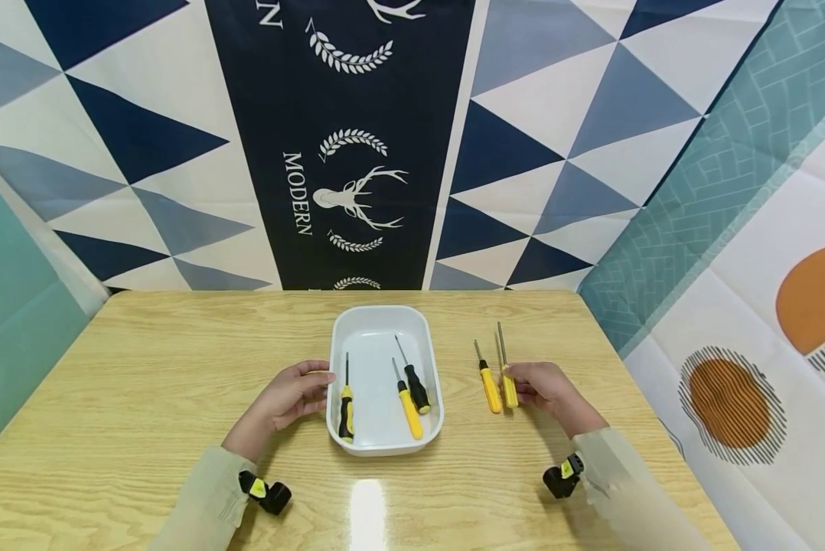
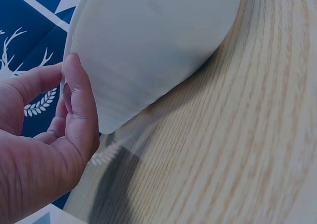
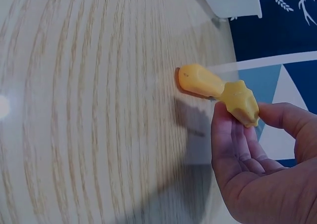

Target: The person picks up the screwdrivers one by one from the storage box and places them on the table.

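A white plastic tray [image 1: 385,448] stands on the table with three screwdrivers inside. My left hand [image 1: 294,396] pinches its left rim between thumb and fingers; in the left wrist view the thumb [image 2: 81,100] lies along the outer wall. To the right of the tray, my right hand [image 1: 542,386] holds a screwdriver with a yellow handle [image 1: 509,388] and a long shaft pointing away. The right wrist view shows the fluted end of that handle [image 3: 240,102] between thumb and fingers. Just left of it, another screwdriver with an orange-yellow handle [image 1: 490,390] lies on the table.
Inside the tray are a black-and-yellow screwdriver [image 1: 347,417] at the left, a yellow-handled one [image 1: 410,412] and a mostly black one [image 1: 418,390] at the right. A patterned cloth [image 1: 357,229] hangs behind the wooden table [image 1: 178,360].
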### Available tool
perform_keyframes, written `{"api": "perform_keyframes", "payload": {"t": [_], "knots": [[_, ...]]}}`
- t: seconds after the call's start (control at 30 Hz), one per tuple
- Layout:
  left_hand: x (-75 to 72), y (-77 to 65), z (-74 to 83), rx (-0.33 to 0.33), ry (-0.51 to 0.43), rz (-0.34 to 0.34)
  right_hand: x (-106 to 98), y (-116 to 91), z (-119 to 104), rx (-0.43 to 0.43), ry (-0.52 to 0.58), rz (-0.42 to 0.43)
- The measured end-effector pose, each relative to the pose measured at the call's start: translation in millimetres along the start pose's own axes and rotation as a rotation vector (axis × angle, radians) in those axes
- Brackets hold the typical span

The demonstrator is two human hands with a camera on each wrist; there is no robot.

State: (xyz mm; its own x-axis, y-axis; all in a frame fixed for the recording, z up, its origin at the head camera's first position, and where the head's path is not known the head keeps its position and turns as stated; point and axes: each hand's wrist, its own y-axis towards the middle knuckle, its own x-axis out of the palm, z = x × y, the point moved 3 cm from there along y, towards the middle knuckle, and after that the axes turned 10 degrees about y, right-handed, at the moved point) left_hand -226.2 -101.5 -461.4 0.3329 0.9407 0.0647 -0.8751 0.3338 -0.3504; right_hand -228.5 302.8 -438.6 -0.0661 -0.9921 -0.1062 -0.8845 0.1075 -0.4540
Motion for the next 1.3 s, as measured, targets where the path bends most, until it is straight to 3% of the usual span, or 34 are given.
{"api": "perform_keyframes", "payload": {"t": [0.7,1.3], "knots": [[-0.4,1.6,-0.4,0.019,-0.009,-0.003,-3.1,7.7,6.4,0.023,-0.04,0.006],[0.3,0.0,-0.1,0.018,-0.006,-0.009,-1.9,11.5,4.4,0.061,-0.139,0.036]]}}
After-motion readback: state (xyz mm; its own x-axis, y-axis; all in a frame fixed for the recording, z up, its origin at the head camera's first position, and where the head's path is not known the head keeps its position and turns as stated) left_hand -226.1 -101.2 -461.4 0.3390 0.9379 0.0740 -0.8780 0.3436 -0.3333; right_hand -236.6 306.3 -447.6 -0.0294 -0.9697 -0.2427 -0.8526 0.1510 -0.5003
